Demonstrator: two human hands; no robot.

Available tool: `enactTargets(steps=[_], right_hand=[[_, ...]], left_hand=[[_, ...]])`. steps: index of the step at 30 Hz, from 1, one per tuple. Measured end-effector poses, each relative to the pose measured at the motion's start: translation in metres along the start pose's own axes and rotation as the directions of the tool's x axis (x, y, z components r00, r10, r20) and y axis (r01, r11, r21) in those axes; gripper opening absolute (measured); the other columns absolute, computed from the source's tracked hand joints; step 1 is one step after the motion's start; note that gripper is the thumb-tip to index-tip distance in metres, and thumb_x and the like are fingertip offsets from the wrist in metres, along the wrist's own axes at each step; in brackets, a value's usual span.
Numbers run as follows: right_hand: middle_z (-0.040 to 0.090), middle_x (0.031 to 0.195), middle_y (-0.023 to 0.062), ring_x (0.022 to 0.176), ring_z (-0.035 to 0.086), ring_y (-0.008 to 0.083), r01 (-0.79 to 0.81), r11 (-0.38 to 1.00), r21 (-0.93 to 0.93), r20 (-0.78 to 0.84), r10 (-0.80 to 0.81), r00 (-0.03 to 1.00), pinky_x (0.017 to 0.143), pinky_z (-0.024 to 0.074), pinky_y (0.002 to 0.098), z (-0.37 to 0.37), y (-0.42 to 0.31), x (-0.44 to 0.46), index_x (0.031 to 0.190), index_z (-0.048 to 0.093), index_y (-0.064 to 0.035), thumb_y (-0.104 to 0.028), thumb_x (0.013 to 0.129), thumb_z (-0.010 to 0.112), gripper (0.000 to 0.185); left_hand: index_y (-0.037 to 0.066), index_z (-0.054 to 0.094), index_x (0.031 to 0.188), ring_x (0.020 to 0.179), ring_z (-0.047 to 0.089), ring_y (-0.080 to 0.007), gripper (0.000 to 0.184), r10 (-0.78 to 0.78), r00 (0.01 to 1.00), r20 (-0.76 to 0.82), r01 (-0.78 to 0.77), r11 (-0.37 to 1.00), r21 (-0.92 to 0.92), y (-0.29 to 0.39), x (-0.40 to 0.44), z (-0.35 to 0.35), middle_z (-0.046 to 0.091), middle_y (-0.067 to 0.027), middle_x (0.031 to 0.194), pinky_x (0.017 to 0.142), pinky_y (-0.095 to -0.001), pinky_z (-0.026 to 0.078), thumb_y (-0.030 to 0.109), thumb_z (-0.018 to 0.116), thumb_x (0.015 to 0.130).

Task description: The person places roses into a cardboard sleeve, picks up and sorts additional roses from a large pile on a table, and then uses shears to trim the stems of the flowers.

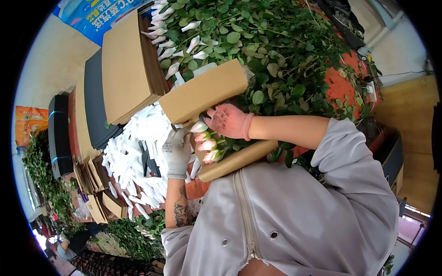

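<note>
My left hand (pixel 177 154), in a whitish glove, reaches up beside the rose heads. Its fingers look stretched out, with their tips partly hidden at the cardboard edge. My right hand (pixel 229 120), in a pink glove with dark print, is closed around a rose (pixel 199 126) with a pale sleeved head, just below its bud. Several pink roses (pixel 207 145) lie in a row beneath it on a brown cardboard wrap (pixel 237 161). The wrap's near edge curls up against my body. A corrugated cardboard flap (pixel 205 89) stands raised above both hands.
White sleeves (pixel 138 154) lie piled to the left. Behind them stand brown cardboard sheets (pixel 126 69) and dark sheets (pixel 94 103). Leafy rose stems (pixel 276 60) with white-sleeved heads cover the far side of the red table (pixel 340 87). Another person (pixel 66 248) is at the lower left.
</note>
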State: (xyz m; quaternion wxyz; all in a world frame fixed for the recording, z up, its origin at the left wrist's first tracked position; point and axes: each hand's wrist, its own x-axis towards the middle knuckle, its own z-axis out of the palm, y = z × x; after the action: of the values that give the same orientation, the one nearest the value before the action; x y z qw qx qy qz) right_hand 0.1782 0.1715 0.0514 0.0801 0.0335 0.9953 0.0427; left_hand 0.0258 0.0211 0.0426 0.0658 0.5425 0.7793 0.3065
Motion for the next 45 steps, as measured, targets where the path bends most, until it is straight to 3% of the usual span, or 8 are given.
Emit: enactTargets(steps=[7, 16, 21, 26, 29, 32, 39, 45], right_hand=[[0.059, 0.099, 0.0116, 0.084, 0.058, 0.0239, -0.015, 0.994, 0.109, -0.005, 0.015, 1.0, 0.071, 0.0451, 0.0334, -0.008, 0.001, -0.001, 0.107, 0.058, -0.0049, -0.014, 0.082, 0.045, 0.029], [0.054, 0.067, 0.0062, 0.067, 0.054, 0.0198, 0.092, 0.995, 0.033, -0.299, -0.078, 0.951, 0.063, 0.0426, 0.0269, 0.012, 0.003, 0.0, 0.075, 0.052, -0.004, -0.019, 0.074, 0.048, 0.016], [0.056, 0.088, 0.0072, 0.081, 0.054, 0.0188, 0.009, 0.999, -0.034, -0.379, -0.021, 0.925, 0.08, 0.0409, 0.0332, -0.031, 0.006, -0.053, 0.086, 0.048, -0.0069, -0.023, 0.08, 0.047, 0.017], [0.055, 0.118, 0.0126, 0.102, 0.053, 0.0228, 0.056, 0.962, 0.269, 0.029, -0.066, 0.997, 0.092, 0.0395, 0.0389, -0.079, 0.081, -0.057, 0.112, 0.055, -0.0113, -0.028, 0.08, 0.05, 0.036], [0.066, 0.084, 0.0073, 0.08, 0.062, 0.0215, -0.01, 0.435, 0.901, -0.072, 0.172, 0.982, 0.075, 0.0477, 0.0317, -0.134, 0.13, -0.024, 0.087, 0.066, -0.0098, -0.018, 0.071, 0.063, 0.018], [0.062, 0.092, 0.0074, 0.093, 0.058, 0.026, 0.023, 0.868, 0.496, -0.41, 0.211, 0.887, 0.083, 0.0449, 0.0367, -0.106, 0.185, 0.063, 0.097, 0.063, -0.0154, -0.023, 0.075, 0.056, 0.025], [0.062, 0.108, 0.0118, 0.101, 0.059, 0.027, -0.256, 0.966, 0.039, -0.008, 0.256, 0.967, 0.08, 0.0484, 0.0389, 0.01, 0.228, 0.216, 0.104, 0.06, -0.007, -0.015, 0.078, 0.046, 0.03], [0.061, 0.078, 0.0056, 0.076, 0.062, 0.0224, -0.354, 0.918, -0.18, -0.478, 0.233, 0.847, 0.061, 0.0469, 0.0383, -0.064, 0.248, 0.165, 0.088, 0.059, -0.0156, -0.017, 0.082, 0.041, 0.019]], left_hand=[[0.003, 0.063, 0.095, 0.083, 0.061, -0.0286, 0.018, -0.205, 0.979, -0.016, 0.204, 0.953, 0.225, -0.051, -0.022, -0.055, 0.064, -0.012, 0.092, 0.075, -0.037, 0.048, 0.008, 0.061, 0.077], [0.008, 0.052, 0.121, 0.099, 0.058, -0.0325, 0.044, 0.131, 0.937, 0.323, -0.18, 0.976, 0.126, 0.05, 0.018, -0.016, 0.053, -0.0161, 0.123, 0.08, -0.039, 0.048, 0.029, 0.054, 0.083], [0.007, 0.052, 0.121, 0.102, 0.057, -0.0327, 0.045, 0.048, 0.909, 0.413, -0.093, 0.992, 0.089, 0.055, 0.017, -0.013, 0.049, -0.0173, 0.127, 0.084, -0.0405, 0.047, 0.031, 0.053, 0.083], [0.008, 0.051, 0.124, 0.101, 0.058, -0.0314, 0.048, 0.001, 0.893, 0.45, -0.08, 0.985, 0.155, 0.058, 0.017, -0.016, 0.048, -0.015, 0.129, 0.082, -0.039, 0.048, 0.033, 0.052, 0.083], [0.009, 0.051, 0.124, 0.097, 0.06, -0.0292, 0.048, 0.023, 0.915, 0.402, -0.089, 0.985, 0.145, 0.054, 0.016, -0.014, 0.049, -0.0126, 0.129, 0.078, -0.038, 0.049, 0.034, 0.052, 0.082], [0.01, 0.051, 0.124, 0.089, 0.062, -0.0286, 0.048, -0.021, 0.903, 0.429, -0.049, 0.987, 0.153, 0.053, 0.012, -0.012, 0.048, -0.0119, 0.13, 0.075, -0.0387, 0.05, 0.034, 0.051, 0.083], [0.008, 0.052, 0.122, 0.091, 0.06, -0.0311, 0.05, -0.044, 0.905, 0.422, -0.042, 0.981, 0.19, 0.062, 0.015, -0.014, 0.049, -0.0138, 0.127, 0.077, -0.0413, 0.049, 0.036, 0.054, 0.08], [0.004, 0.049, 0.121, 0.093, 0.06, -0.0321, 0.054, -0.048, 0.86, 0.508, -0.083, 0.969, 0.232, 0.065, 0.023, -0.022, 0.048, -0.0148, 0.126, 0.078, -0.0412, 0.048, 0.034, 0.056, 0.077]])
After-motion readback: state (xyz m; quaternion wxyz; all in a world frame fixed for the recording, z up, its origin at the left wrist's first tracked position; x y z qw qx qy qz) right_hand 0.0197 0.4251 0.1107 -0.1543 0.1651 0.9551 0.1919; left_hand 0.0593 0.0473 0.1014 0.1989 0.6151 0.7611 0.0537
